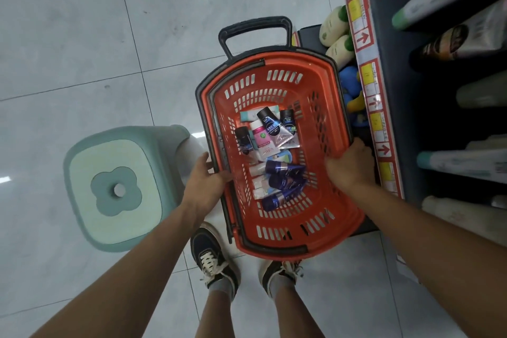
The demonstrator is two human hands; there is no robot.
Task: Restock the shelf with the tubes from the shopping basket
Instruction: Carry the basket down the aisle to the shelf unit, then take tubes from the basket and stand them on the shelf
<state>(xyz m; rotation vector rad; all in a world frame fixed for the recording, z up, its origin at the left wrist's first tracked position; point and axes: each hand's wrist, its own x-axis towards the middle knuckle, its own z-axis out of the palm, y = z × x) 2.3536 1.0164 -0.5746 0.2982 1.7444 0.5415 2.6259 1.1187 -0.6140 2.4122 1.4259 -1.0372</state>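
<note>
Basket: I see the red shopping basket [277,241] held up over the floor, just beside the shelf [389,44] on my right.
Left hand: My left hand [204,182] grips the basket's left rim, fingers [223,176] curled tight around the black edge.
Right hand: My right hand [349,166] holds the right rim, fingers wrapped over it and closed.
Tubes: The tubes [270,151] all lie in a pile at the bottom of the basket, dark blue ones, black-capped ones, and pink and white ones.
Done: I think nothing is on the shelf from this pile yet, since both hands are busy with the basket.
Left to do: Nearly all of it. I would set the basket down, then pick the tubes out and put them on the shelf.
Nearby: A green stool [118,189] stands on the floor at my left.
</note>
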